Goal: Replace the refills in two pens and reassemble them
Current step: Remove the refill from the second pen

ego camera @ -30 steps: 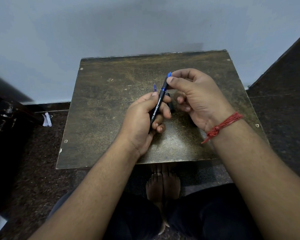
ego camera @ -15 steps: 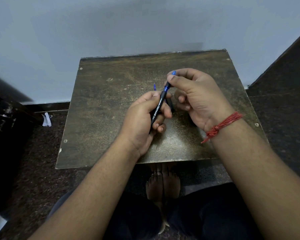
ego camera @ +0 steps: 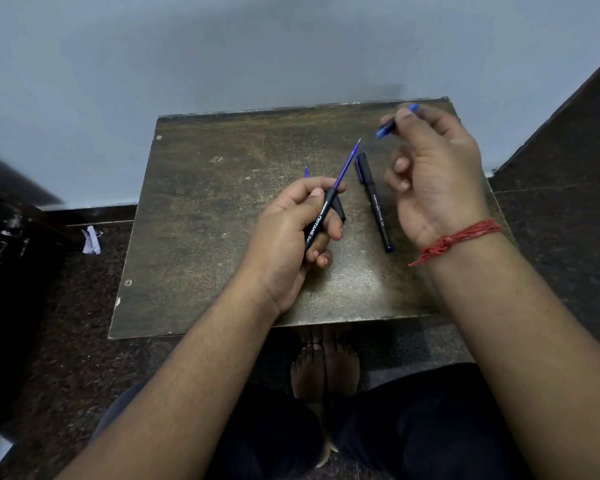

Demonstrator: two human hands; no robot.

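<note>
My left hand (ego camera: 293, 233) grips a black pen barrel (ego camera: 321, 216) over the middle of the small table (ego camera: 205, 237). A blue refill (ego camera: 347, 164) sticks out of the barrel's open top, pointing up and right. My right hand (ego camera: 433, 168) is raised near the table's far right corner and pinches the blue and black tip section (ego camera: 392, 124), separate from the barrel. A second capped black pen (ego camera: 374, 202) lies on the table between my hands. A spare blue refill tip (ego camera: 306, 171) shows just beyond my left fingers. A black cap (ego camera: 340, 211) lies partly hidden under my left hand.
The table is a worn dark wooden board pushed against a pale wall (ego camera: 257, 46). Dark speckled floor surrounds it, with a scrap of white paper (ego camera: 91, 240) on the left. My bare feet (ego camera: 323, 368) show under the table's near edge.
My right hand has pulled the tip section off the barrel and moved it up and to the right. The refill now stands bare out of the barrel. The second pen is uncovered.
</note>
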